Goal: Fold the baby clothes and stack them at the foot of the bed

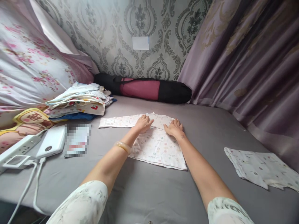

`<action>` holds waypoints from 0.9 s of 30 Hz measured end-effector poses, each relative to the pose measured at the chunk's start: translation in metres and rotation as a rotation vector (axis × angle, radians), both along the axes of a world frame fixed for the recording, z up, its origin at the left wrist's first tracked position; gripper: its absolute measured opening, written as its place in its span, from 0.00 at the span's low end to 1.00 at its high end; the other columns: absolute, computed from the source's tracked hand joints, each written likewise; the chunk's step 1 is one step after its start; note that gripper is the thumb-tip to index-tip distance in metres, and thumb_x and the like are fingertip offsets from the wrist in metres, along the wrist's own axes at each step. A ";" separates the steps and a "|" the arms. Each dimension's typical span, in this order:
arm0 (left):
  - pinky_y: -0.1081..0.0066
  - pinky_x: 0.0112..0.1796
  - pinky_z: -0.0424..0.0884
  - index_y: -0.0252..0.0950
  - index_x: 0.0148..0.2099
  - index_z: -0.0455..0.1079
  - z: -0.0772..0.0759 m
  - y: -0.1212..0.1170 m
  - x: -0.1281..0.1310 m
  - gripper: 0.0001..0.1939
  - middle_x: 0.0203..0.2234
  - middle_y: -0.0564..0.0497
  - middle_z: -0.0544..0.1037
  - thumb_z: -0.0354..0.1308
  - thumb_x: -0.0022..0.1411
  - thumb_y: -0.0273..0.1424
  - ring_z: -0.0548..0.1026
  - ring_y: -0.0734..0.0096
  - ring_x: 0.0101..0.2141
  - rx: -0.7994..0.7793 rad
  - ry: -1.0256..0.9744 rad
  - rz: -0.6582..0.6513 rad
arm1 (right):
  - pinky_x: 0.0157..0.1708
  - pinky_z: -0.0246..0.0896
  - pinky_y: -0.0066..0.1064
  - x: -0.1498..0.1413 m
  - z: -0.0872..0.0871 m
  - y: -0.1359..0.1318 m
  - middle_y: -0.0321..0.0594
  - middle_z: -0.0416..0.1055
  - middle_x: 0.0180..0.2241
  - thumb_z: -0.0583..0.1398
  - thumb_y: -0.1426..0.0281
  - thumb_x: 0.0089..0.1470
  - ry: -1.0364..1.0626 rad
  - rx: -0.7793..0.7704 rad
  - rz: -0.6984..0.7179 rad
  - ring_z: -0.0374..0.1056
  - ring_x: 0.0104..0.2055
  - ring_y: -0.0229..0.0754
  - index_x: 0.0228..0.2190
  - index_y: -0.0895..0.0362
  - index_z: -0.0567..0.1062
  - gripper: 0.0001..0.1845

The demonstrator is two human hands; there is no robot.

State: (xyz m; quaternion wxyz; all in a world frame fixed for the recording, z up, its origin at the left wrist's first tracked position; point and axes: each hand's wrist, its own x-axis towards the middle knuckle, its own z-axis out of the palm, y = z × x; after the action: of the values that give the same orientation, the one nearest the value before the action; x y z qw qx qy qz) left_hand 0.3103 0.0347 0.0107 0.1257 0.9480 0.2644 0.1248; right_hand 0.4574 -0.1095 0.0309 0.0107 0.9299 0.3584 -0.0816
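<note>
A small white long-sleeved shirt [161,148] with a pale print lies flat on the grey sheet in front of me. One sleeve stretches out to the left, while no sleeve sticks out on the right. My left hand [143,123] rests flat on the upper part, near the root of the left sleeve, fingers spread. On the upper right edge lies my right hand [174,128], also with its fingers apart and palm down. A pale bangle [123,147] circles my left wrist.
Folded clothes [79,101] are stacked at the left. Nearer stand a white power bank [51,141], a power strip [21,149] with cables and a blurred packet [77,140]. Another printed garment [261,168] lies at right. A black and maroon long bag [142,89] lines the wall.
</note>
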 end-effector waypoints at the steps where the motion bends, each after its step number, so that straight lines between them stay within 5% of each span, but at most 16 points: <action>1: 0.58 0.55 0.61 0.31 0.53 0.68 0.003 0.004 -0.007 0.20 0.51 0.34 0.71 0.45 0.69 0.39 0.67 0.51 0.56 -0.003 -0.021 0.017 | 0.64 0.37 0.48 -0.001 0.001 0.001 0.61 0.43 0.68 0.46 0.53 0.62 -0.011 0.007 0.000 0.40 0.69 0.58 0.64 0.74 0.53 0.42; 8: 0.62 0.53 0.64 0.32 0.54 0.67 0.014 0.045 -0.081 0.17 0.48 0.38 0.74 0.49 0.66 0.32 0.70 0.54 0.52 0.017 -0.047 0.363 | 0.65 0.35 0.42 -0.034 0.002 0.024 0.56 0.47 0.67 0.49 0.70 0.60 -0.090 0.231 0.249 0.42 0.69 0.52 0.62 0.68 0.59 0.30; 15: 0.56 0.48 0.66 0.30 0.49 0.70 0.022 0.068 -0.148 0.17 0.48 0.32 0.74 0.49 0.64 0.34 0.70 0.45 0.51 0.076 0.149 0.771 | 0.67 0.29 0.38 -0.083 -0.006 0.066 0.50 0.45 0.69 0.46 0.70 0.64 0.117 0.307 0.504 0.37 0.71 0.46 0.63 0.66 0.58 0.28; 27: 0.60 0.51 0.64 0.25 0.55 0.65 0.029 0.076 -0.166 0.20 0.50 0.30 0.72 0.47 0.65 0.31 0.69 0.46 0.53 -0.007 0.238 0.942 | 0.67 0.28 0.42 -0.109 -0.008 0.106 0.50 0.44 0.69 0.41 0.63 0.67 0.264 0.308 0.547 0.36 0.71 0.47 0.64 0.66 0.56 0.31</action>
State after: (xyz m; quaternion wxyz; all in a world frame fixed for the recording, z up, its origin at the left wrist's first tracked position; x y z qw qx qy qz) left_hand 0.1438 0.1109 0.0400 0.0274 0.7324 0.6778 0.0581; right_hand 0.3483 -0.0034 0.0232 -0.1550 0.7714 0.6010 -0.1402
